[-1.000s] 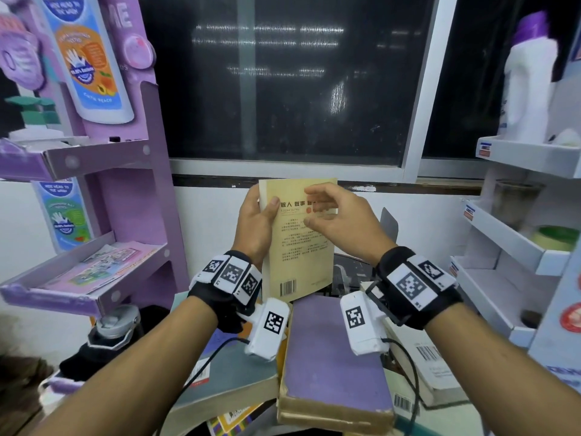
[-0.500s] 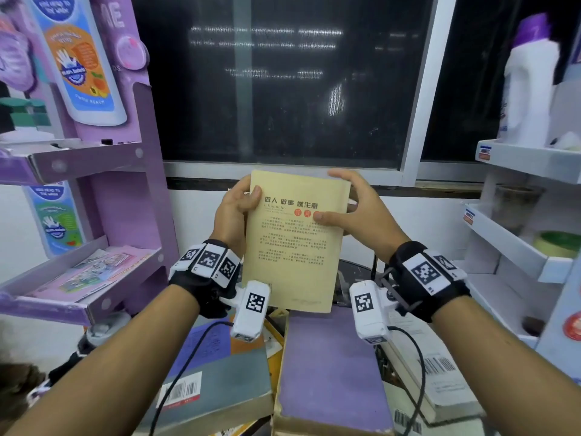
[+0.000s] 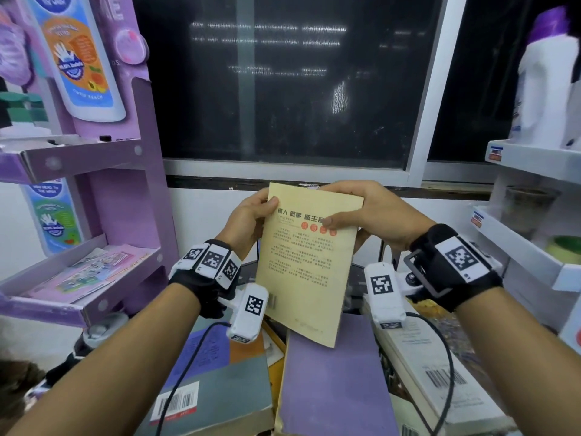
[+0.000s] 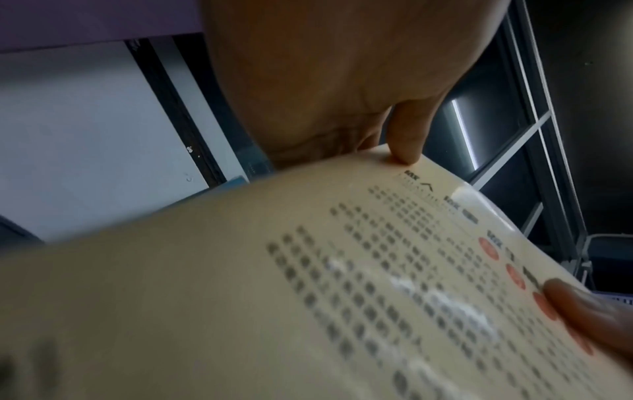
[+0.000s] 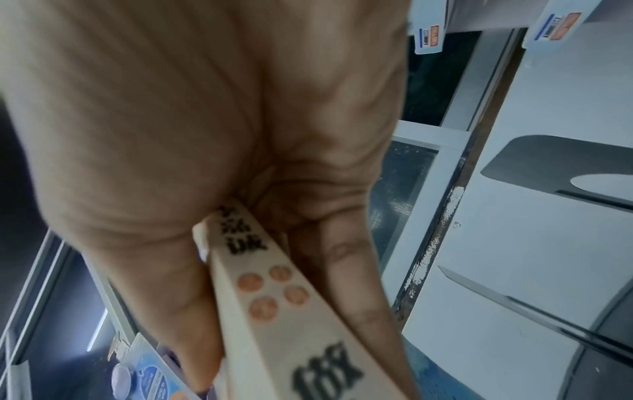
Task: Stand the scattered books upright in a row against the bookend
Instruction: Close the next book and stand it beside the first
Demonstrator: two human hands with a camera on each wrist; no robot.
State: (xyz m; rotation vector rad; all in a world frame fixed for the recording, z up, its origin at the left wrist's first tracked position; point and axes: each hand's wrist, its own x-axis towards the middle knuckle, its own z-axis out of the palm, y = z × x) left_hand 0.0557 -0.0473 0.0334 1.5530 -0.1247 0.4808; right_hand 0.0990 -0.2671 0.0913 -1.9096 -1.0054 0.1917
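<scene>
A thin yellow book (image 3: 301, 262) with printed text hangs upright in the air, its back cover toward me. My left hand (image 3: 251, 218) grips its upper left edge, thumb on the cover (image 4: 407, 146). My right hand (image 3: 361, 212) pinches the upper right corner over the spine (image 5: 274, 297), thumb across the cover. Below lie flat books: a purple one (image 3: 333, 385), a grey and purple one (image 3: 220, 382) and a white one (image 3: 440, 372). A dark bookend (image 3: 355, 275) peeks out behind the held book.
A purple display rack (image 3: 103, 215) with shelves stands at the left. White shelves (image 3: 518, 247) with a bottle and jars fill the right side. A dark window (image 3: 283, 83) and white wall are straight ahead. A dark curved metal plate (image 5: 561, 173) shows in the right wrist view.
The yellow book has turned from edge-on to facing me, risen a little and tilted with its bottom swung right. Both hands kept their hold, the right shifting onto the top right corner.
</scene>
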